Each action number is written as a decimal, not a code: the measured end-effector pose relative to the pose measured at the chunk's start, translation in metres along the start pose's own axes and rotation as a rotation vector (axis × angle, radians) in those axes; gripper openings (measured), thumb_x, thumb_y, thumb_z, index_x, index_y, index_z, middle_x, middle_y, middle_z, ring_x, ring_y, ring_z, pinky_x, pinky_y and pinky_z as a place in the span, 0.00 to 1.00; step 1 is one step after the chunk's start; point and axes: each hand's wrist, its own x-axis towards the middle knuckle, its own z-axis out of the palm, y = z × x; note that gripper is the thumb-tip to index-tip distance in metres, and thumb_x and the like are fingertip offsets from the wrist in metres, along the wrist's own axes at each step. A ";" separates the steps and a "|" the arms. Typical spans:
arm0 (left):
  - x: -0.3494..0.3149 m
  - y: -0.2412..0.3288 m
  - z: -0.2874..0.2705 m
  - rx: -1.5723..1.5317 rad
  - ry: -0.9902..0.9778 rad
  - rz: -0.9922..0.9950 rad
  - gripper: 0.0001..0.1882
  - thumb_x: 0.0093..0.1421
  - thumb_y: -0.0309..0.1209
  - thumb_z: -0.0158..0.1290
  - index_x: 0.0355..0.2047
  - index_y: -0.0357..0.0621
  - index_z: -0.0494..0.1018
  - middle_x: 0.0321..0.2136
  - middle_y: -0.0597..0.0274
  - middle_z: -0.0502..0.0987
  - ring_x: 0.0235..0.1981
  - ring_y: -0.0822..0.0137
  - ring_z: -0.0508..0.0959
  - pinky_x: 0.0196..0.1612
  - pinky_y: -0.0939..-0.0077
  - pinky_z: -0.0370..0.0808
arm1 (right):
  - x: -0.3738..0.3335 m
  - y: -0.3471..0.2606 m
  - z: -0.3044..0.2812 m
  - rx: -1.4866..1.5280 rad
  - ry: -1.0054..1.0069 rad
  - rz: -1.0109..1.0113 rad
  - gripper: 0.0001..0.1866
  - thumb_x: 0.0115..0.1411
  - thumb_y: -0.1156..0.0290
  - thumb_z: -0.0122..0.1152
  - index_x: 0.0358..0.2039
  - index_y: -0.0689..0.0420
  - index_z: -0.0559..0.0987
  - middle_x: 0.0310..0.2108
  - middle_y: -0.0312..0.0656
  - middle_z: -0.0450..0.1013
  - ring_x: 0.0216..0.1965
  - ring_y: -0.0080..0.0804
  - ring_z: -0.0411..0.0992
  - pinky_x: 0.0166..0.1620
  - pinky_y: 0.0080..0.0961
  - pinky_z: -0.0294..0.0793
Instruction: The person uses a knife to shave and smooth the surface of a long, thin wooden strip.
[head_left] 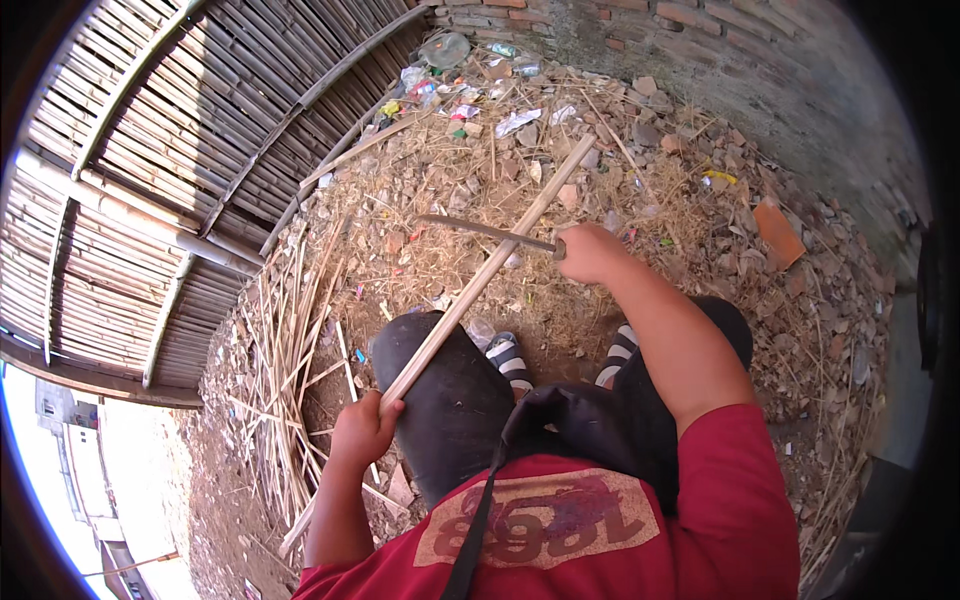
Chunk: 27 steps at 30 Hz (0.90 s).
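Observation:
My left hand (364,430) is closed round the lower part of a long pale strip of split bamboo (462,302), which slants up and away to the right across my left knee. In my right hand (592,253) is the handle of a long dark-bladed machete (480,229). Its blade points left and crosses the bamboo strip above its middle; whether the edge bites into it I cannot tell. The strip's far end stands out over the littered ground, and its near end passes under my left forearm.
Left of my knees lies a heap of thin bamboo strips (285,375). A bamboo slat wall (150,150) rises at the left, a brick wall (740,60) at the far right. Rubble, straw and litter cover the ground, with an orange tile piece (778,234) at right.

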 end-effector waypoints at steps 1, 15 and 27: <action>0.001 -0.002 0.002 -0.010 -0.001 0.011 0.25 0.68 0.50 0.51 0.30 0.36 0.69 0.23 0.36 0.77 0.29 0.33 0.78 0.33 0.41 0.72 | -0.001 -0.008 0.001 -0.043 -0.031 -0.034 0.13 0.48 0.66 0.63 0.35 0.54 0.83 0.34 0.50 0.80 0.39 0.52 0.79 0.45 0.46 0.79; 0.005 -0.014 0.013 -0.007 0.033 0.045 0.24 0.67 0.49 0.52 0.30 0.37 0.68 0.22 0.35 0.76 0.28 0.32 0.77 0.32 0.40 0.72 | -0.006 -0.003 -0.026 -0.016 -0.144 0.069 0.20 0.50 0.65 0.62 0.44 0.56 0.83 0.41 0.52 0.80 0.45 0.50 0.78 0.48 0.44 0.77; 0.006 -0.005 0.002 0.038 -0.016 0.000 0.26 0.67 0.50 0.52 0.30 0.36 0.69 0.23 0.34 0.77 0.29 0.32 0.78 0.33 0.41 0.73 | -0.003 0.006 -0.027 -0.148 -0.209 -0.029 0.16 0.49 0.65 0.64 0.39 0.56 0.83 0.37 0.50 0.80 0.42 0.51 0.78 0.45 0.44 0.78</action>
